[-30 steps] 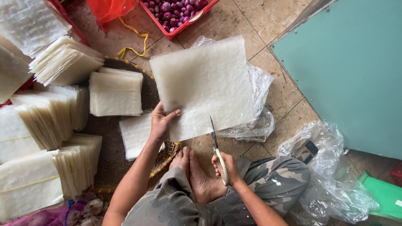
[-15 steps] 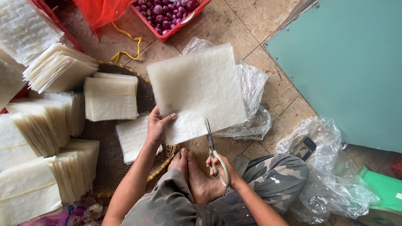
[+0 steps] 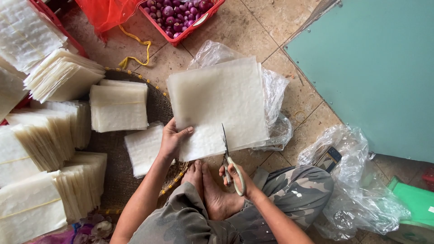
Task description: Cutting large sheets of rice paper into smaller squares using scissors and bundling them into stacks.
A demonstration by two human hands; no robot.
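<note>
two hands [image 3: 173, 141], one scissors [image 3: 229, 160], one sheet [image 3: 217, 106].

The large square stack of translucent white rice-paper sheets [image 3: 219, 101] sits at the centre, on a crumpled clear plastic bag [image 3: 275, 90] that spreads out toward two and three o'clock. The left hand [image 3: 172, 139] grips the stack's edge at seven o'clock; the right hand [image 3: 235, 174], at six o'clock, holds pale-handled metal scissors [image 3: 230, 162] with blades entering the bottom edge. At nine o'clock lies a round woven bamboo tray [image 3: 158, 106] bearing smaller cut stacks of sheets [image 3: 118, 106]. A red plastic crate of purple shallots [image 3: 181, 11] lies at twelve o'clock.
</note>
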